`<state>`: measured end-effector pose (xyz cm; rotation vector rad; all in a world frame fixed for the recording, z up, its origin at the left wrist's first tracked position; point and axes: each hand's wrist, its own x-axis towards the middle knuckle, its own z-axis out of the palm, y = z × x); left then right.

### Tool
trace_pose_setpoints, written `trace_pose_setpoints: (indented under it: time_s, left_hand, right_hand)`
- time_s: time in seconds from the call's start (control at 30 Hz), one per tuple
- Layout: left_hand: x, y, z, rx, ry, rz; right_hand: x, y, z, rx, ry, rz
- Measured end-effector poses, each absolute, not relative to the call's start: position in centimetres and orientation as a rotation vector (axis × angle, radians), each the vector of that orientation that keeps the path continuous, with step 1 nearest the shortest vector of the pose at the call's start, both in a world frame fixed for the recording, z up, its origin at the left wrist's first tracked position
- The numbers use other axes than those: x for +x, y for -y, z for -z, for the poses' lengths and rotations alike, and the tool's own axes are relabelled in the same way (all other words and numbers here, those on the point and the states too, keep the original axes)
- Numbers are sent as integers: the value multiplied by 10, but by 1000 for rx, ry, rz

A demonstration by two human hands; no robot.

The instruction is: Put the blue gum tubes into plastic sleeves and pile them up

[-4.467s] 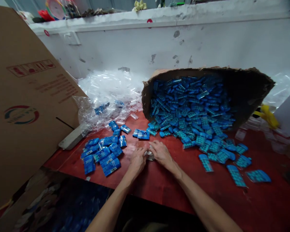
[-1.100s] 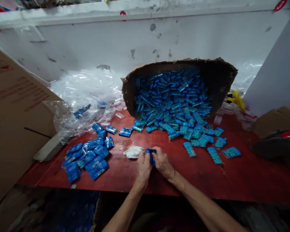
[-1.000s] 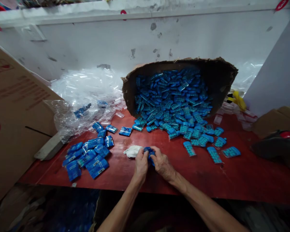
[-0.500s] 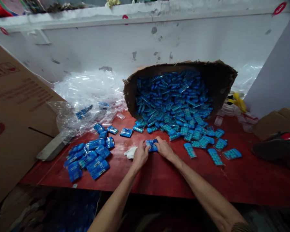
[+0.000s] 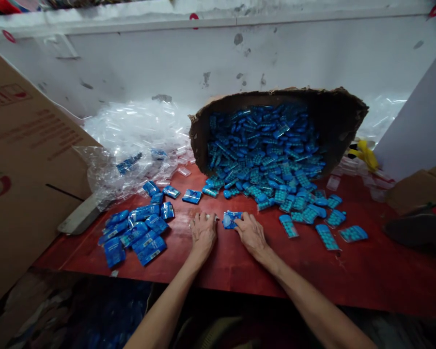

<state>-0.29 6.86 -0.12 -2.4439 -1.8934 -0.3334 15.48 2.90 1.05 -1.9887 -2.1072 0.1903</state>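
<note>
The blue packet (image 5: 229, 219) lies flat on the red tabletop (image 5: 236, 271), between my two hands and a little beyond my thumbs. My right hand (image 5: 253, 236) holds its right end, thumb and fingers close together. My left hand (image 5: 203, 237) is curled down over a crumpled white cloth (image 5: 208, 216), mostly hidden; I can't tell if it grips. The packet's long axis runs roughly left to right, its free end pointing toward my left hand.
</note>
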Motion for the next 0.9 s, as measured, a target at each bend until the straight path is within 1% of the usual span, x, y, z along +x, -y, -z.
trace_pose_setpoints:
  time_s: [0.07, 0.13, 0.23, 0.3, 0.4, 0.43, 0.5, 0.53, 0.57, 0.6, 0.67, 0.77, 0.83, 0.9]
  left_hand:
    - [-1, -68, 0, -2399, 1939, 399]
    - [0, -62, -3, -2336, 1970, 542]
    - [1, -44, -11, -2346, 2023, 910]
    - [6, -29, -17, -2438, 2199, 1243]
    - [20, -11, -24, -2456, 2838, 1854]
    - [24, -8, -25, -2365, 3026, 2113]
    - [31, -6, -25, -2045, 3164, 2663]
    - [32, -6, -25, -1874, 3152, 2862]
    - [33, -6, -24, -1735, 3154, 2966]
    - [33, -7, -23, -1654, 3182, 2995]
    - [31, -7, -21, -1651, 3248, 2916]
    - [29, -8, -18, -1790, 3184, 2629]
    - [28, -8, -15, -1852, 3119, 2482]
    - [28, -9, -13, -1901, 3101, 2479]
  right_hand:
    - [154, -27, -3, -1949, 2151, -147]
    - [155, -25, 3, -1898, 2157, -102]
    - [157, -22, 1, -1836, 2106, -84]
    - [157, -16, -8, -1797, 2049, -97]
    - [151, -2, -22, -1727, 1990, -134]
    - [148, 3, -25, -1697, 1980, -159]
    - [143, 12, -27, -1624, 1947, -242]
    - [141, 15, -27, -1595, 1892, -291]
    - [140, 16, -25, -1578, 1800, -346]
    - [139, 15, -24, -1572, 1678, -416]
    - [140, 11, -20, -1555, 1434, -650]
    - [142, 2, -13, -1470, 1210, -1075]
    - [142, -1, -10, -1435, 1157, -1182]
    - [141, -1, -8, -1453, 1154, -1135]
